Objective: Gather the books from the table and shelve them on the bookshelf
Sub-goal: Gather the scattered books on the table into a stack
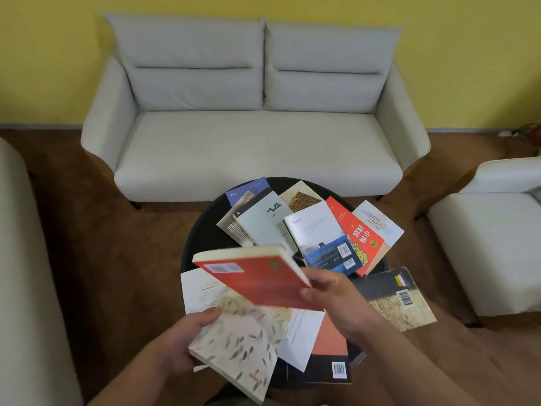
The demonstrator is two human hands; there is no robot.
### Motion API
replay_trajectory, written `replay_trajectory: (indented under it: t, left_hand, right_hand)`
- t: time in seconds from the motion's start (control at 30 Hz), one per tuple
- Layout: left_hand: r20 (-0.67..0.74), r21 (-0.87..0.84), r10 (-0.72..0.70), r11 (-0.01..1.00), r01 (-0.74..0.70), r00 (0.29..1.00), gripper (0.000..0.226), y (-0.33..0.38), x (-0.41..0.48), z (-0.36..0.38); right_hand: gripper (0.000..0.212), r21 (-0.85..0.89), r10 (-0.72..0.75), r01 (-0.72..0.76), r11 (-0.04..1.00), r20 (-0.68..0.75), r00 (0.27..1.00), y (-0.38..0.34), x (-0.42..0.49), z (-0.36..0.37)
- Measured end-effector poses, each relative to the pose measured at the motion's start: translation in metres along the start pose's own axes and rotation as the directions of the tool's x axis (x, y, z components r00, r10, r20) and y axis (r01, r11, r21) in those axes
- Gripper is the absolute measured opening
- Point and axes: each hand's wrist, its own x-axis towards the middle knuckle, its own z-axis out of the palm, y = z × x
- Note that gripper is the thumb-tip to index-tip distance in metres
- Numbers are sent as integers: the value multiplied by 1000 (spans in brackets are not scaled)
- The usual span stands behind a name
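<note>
The task looked to be in its early gathering stage. No bookshelf was in view, only a grey sofa (257, 148) against the yellow wall and part of a pale seat at each side, so nothing could be called shelved. The round black tabletop (205, 238) in front of the sofa was mostly covered by loose, overlapping books, which suggests most of the collecting was left to do, and all of the carrying and shelving.

Two books were off the pile. The left hand (181, 341) gripped a cream speckled book (243, 341) at its near corner, thumb on the cover, holding it tilted over the near edge of the tabletop. The right hand (336, 300) was closed on one edge of a red book (257, 276), held lifted and slanted just above the speckled one, seemingly about to be stacked with it.

By count there was one sofa, two side seats partly seen and one tabletop. About eleven books lay on the tabletop:
- seven fanned at the far side, among them a grey-green book (263, 227), a white-and-blue book (322, 238) and an orange book (360, 232)
- a dark wheat-field book (395, 300) hanging over the right rim
- three near ones partly hidden under the held books

The overlap made that figure uncertain. With the two held, roughly thirteen books showed.
</note>
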Motion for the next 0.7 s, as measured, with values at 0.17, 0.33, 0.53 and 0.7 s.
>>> replay_trajectory:
  t: [0.17, 0.33, 0.53, 0.7]
  left_hand:
    - [115, -168, 41, 986, -22, 993, 49, -1, 1, 11]
    - [70, -262, 56, 964, -36, 996, 63, -1, 9, 6]
    - [145, -103, 11, 995, 4, 989, 86, 14, -1, 9]
    - [201, 68, 37, 996, -52, 979, 91, 18, -1, 11]
  right_hand:
    - [31, -413, -70, 95, 906, 77, 995, 2, 0, 1]
    - [31, -544, -100, 142, 827, 106, 989, 9, -6, -7]
    - [25, -498, -78, 164, 851, 189, 979, 16, -10, -6]
    - [49, -807, -109, 120, 579, 69, 992, 36, -1, -9]
